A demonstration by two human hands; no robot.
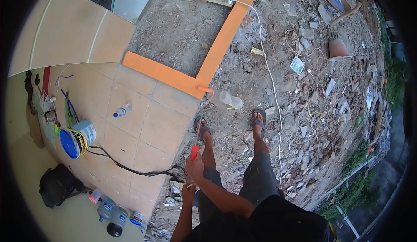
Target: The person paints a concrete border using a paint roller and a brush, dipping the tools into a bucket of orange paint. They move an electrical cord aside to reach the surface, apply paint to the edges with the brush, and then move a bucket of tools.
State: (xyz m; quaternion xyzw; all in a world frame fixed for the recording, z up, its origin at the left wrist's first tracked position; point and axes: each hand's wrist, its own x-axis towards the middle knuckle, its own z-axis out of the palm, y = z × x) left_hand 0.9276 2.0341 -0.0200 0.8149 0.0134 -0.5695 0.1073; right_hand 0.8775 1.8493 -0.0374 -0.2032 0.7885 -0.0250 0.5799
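While right hand (195, 167) clenches red object (194, 152), left hand (188, 192) is partly hidden; cannot tell its grip.

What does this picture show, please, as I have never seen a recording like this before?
There is no robot here: these are a person's two bare hands. The single picture comes from a camera worn on the head, looking forward and down, so the person's own legs and sandalled feet appear too; the lens bends the edges.

The right hand is closed around a red object, perhaps a tool handle. The left hand is just below it; what it grips, if anything, is unclear.

On the tiled floor are a plastic bottle and a bucket with a blue lid. Over the rubble-strewn ground runs a white cable, near an orange corner-shaped strip.
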